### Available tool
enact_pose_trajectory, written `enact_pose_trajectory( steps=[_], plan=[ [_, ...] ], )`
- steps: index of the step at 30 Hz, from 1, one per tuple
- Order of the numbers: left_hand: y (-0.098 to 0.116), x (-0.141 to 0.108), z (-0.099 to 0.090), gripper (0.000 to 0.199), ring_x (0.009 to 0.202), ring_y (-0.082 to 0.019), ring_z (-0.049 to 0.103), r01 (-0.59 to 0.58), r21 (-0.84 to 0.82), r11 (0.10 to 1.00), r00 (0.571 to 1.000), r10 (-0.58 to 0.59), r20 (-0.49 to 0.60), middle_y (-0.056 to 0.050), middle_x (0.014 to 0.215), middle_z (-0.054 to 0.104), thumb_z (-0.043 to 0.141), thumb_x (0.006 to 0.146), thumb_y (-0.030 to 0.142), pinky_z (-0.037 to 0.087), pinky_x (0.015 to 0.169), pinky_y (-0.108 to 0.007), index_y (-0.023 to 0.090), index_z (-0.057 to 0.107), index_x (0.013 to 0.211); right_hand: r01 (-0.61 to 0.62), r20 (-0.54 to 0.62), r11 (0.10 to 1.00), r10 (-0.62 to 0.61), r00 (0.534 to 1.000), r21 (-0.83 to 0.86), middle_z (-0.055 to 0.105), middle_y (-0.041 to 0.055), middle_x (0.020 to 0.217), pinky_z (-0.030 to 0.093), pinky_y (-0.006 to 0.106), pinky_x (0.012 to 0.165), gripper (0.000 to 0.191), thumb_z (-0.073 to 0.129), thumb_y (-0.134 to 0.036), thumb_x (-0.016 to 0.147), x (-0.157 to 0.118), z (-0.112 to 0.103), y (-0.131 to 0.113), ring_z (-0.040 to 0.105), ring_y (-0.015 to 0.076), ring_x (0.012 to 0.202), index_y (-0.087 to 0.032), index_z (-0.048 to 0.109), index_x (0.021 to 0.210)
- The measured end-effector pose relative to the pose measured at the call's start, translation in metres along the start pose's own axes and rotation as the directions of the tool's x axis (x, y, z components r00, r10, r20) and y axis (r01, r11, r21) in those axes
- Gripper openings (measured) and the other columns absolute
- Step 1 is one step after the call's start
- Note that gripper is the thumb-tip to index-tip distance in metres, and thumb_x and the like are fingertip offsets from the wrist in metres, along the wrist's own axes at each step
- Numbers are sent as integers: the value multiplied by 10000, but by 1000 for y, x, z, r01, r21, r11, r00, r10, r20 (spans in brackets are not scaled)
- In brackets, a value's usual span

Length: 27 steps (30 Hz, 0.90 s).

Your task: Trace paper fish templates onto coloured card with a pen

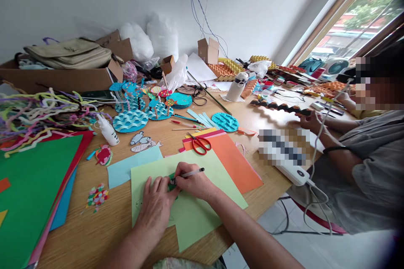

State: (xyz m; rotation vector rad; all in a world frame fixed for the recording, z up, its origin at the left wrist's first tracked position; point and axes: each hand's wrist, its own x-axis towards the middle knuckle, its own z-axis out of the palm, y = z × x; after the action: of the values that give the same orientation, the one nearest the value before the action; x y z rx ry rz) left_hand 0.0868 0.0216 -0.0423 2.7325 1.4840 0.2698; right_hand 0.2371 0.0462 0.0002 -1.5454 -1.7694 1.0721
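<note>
My right hand (192,183) is closed around a pen (193,172) with a clear barrel and dark end, its tip down at a small dark green piece of paper (171,176). My left hand (158,201) lies flat, fingers stretched out, pressing beside and partly over that green piece. Both hands rest on a light green sheet (202,222), which has a notch cut from its lower edge and faint drawn lines near my left hand. Beyond them, red-handled scissors (201,145) lie over the sheet's far edge and orange paper (233,159). The pen's tip is hidden by my fingers.
Left are stacked coloured sheets (34,185), pipe cleaners (47,113), a glue bottle (107,130) and paper dots (97,197). Blue wavy discs (130,121) and fish cutouts (147,146) lie ahead. A white power strip (293,170) sits right, near another person (356,151) holding a dark strip (280,108).
</note>
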Motion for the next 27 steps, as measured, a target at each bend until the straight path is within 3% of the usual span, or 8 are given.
enact_pose_trajectory(
  steps=[11,17,27],
  plan=[
    [0,0,4,339,1087,-290,424,19,15,1000,1000,-20,13,-82,1176,513,479,819,106,279,939,-562,327,644,1018,8,17,1000,-8,1000,27,560,-38,569,350,177,458,91,478,-112,617,1,2,1,482,92,516,-192,517,635],
    [8,2,-7,369,1138,-261,406,118,25,993,988,-120,98,-57,1209,511,472,820,81,226,996,-502,336,651,1016,5,33,999,-7,999,38,585,-30,587,367,182,470,108,467,-108,611,-1,2,1,506,102,532,-195,520,646],
    [8,2,-10,390,1143,-262,414,108,8,994,988,-108,107,-68,1221,509,450,827,68,228,989,-500,341,650,1022,14,18,996,-15,1000,88,566,-34,560,371,177,464,112,471,-86,610,-1,3,3,498,96,517,-188,509,635]
  ],
)
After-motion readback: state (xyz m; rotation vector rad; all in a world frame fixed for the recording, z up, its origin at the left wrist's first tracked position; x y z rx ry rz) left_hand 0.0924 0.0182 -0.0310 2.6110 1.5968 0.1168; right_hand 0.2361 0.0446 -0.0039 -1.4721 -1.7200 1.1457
